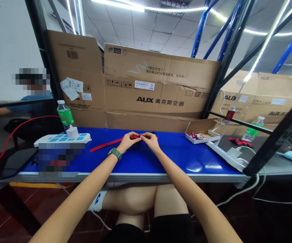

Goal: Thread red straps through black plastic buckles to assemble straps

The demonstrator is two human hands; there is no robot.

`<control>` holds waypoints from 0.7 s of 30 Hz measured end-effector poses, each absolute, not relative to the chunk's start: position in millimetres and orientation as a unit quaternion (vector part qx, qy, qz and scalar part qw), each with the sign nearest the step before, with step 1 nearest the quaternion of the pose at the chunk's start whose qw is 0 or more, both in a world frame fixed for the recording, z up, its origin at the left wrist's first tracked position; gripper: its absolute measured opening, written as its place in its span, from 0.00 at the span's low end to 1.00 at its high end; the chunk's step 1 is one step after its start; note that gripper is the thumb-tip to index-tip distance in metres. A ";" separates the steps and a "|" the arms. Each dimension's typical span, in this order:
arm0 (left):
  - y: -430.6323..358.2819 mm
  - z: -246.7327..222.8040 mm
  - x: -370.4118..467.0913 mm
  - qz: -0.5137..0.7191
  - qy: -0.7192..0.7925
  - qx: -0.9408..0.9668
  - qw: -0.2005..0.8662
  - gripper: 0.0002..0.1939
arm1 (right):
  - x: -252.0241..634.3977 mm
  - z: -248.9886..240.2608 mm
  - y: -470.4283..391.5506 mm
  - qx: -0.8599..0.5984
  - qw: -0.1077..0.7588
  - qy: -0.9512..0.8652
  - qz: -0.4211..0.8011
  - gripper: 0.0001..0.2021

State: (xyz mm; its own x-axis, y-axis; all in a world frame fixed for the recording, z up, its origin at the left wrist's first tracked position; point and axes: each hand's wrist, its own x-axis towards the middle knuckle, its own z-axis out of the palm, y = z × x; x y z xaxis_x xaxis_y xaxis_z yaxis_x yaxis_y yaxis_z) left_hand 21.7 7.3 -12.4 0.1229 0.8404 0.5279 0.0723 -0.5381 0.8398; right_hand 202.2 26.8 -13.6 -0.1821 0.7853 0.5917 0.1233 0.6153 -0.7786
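Observation:
A long red strip (105,145) lies on the blue tabletop (176,155), and its right part runs up into my two hands. My left hand (128,141), with a green watch on the wrist, pinches the strip between thumb and fingers. Close against it, my right hand (150,140) is closed on the same strip, fingertips meeting those of my left hand. Some red shows at the right fingers, and a small dark object (154,133) sits just behind them, too small to make out.
On the left are a white power strip (44,140) with a plug and a green-labelled bottle (65,114). An open box (203,137) with small items and another power strip (227,156) stand right. Cardboard (161,91) walls the back. A person (34,98) sits far left.

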 end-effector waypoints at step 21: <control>2.3 -7.0 24.1 0.599 0.329 0.612 0.399 0.21 | 205.0 -9.3 21.9 -0.298 0.551 -0.688 0.366 0.17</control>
State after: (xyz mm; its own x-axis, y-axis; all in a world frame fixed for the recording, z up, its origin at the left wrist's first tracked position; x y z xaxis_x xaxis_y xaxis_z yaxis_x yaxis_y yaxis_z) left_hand 24.1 2.3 -7.0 0.0666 0.8798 0.4707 -0.0750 -0.4660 0.8816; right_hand 205.0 21.9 -9.3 -0.2148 0.8133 0.5407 0.0062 0.5548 -0.8320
